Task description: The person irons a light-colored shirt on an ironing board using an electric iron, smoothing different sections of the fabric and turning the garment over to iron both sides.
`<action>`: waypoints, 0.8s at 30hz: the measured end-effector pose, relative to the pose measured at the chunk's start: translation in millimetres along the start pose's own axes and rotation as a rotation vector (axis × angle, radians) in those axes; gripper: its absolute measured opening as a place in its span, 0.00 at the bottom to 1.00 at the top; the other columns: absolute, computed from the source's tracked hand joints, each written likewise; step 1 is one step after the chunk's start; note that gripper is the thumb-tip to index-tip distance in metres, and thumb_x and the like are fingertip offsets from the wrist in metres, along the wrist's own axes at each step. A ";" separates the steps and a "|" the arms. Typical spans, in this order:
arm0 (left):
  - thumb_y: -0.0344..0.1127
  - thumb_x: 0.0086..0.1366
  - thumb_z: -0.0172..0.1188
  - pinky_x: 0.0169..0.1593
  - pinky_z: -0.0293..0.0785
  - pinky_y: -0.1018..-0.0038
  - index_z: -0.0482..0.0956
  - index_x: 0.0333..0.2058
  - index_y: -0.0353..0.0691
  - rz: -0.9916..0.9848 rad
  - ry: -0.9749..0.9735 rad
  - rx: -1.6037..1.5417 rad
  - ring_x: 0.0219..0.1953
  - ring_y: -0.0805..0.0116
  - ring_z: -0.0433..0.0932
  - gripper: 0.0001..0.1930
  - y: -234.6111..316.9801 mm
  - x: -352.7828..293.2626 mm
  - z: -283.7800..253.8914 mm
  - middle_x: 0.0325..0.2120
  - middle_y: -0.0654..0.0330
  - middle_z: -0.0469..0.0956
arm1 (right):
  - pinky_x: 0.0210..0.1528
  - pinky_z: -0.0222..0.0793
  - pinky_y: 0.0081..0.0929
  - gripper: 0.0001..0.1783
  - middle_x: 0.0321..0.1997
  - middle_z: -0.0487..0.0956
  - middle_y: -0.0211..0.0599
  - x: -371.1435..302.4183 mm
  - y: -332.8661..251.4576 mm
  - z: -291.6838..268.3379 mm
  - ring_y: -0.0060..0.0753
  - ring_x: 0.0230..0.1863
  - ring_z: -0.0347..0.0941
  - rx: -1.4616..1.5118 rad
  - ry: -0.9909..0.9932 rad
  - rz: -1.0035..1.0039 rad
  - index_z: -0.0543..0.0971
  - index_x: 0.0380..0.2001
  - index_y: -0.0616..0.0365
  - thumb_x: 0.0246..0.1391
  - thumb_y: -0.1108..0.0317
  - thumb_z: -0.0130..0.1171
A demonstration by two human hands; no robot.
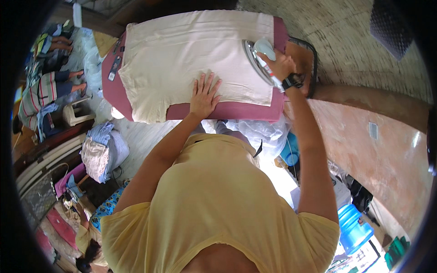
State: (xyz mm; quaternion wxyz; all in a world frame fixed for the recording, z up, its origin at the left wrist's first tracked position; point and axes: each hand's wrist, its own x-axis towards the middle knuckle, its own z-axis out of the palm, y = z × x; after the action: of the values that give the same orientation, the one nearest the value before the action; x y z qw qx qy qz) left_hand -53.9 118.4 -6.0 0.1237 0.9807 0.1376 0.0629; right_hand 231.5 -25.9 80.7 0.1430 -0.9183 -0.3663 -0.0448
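A cream garment (182, 54) lies spread over a padded ironing board with a maroon cover (227, 112). Flat on the garment's near edge rests my left hand (205, 98), fingers spread, holding nothing. My right hand (282, 66) is wrapped round the handle of a white and grey clothes iron (263, 63). The iron is over the garment's right end, its metal soleplate edge showing on the left; I cannot tell how firmly it presses. Small creases show in the cloth near my left hand and below the iron. A dark watch (292, 81) is on my right wrist.
Small dark strip-like items (114, 68) lie on the board's left end. A cloth bundle (104, 150) and a wooden stool (78, 113) stand on the left. Clear plastic (259, 132) hangs under the board. A blue water bottle (354, 227) is at lower right. Other people are at the left.
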 end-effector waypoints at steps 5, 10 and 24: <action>0.44 0.66 0.54 0.70 0.47 0.52 0.62 0.65 0.51 0.053 0.070 -0.258 0.71 0.50 0.49 0.29 -12.3 -5.3 -8.4 0.69 0.57 0.53 | 0.37 0.78 0.41 0.35 0.19 0.80 0.42 36.8 2.8 -13.0 0.48 0.32 0.81 0.162 -0.296 -0.200 0.85 0.37 0.49 0.57 0.30 0.43; 0.35 0.63 0.61 0.59 0.65 0.59 0.74 0.51 0.43 -0.052 0.291 -0.444 0.56 0.52 0.68 0.18 -38.7 -54.0 -27.0 0.53 0.55 0.71 | 0.35 0.76 0.43 0.23 0.19 0.80 0.36 32.0 -50.0 12.2 0.47 0.28 0.79 0.207 -0.373 -0.579 0.85 0.34 0.41 0.63 0.46 0.43; 0.36 0.70 0.51 0.52 0.75 0.70 0.68 0.54 0.34 -1.462 0.492 -2.067 0.51 0.58 0.75 0.18 -72.1 -111.2 -30.8 0.48 0.53 0.73 | 0.32 0.72 0.46 0.17 0.24 0.80 0.44 -9.7 -171.1 8.4 0.46 0.31 0.80 -0.022 -0.659 -1.123 0.80 0.17 0.52 0.53 0.58 0.50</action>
State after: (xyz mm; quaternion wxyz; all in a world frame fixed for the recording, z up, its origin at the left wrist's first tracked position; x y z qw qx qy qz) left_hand -183.3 160.8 -5.1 0.7985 0.0905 0.5465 0.2356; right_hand 106.9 88.3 110.2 -0.0315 -0.5543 -0.8147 0.1673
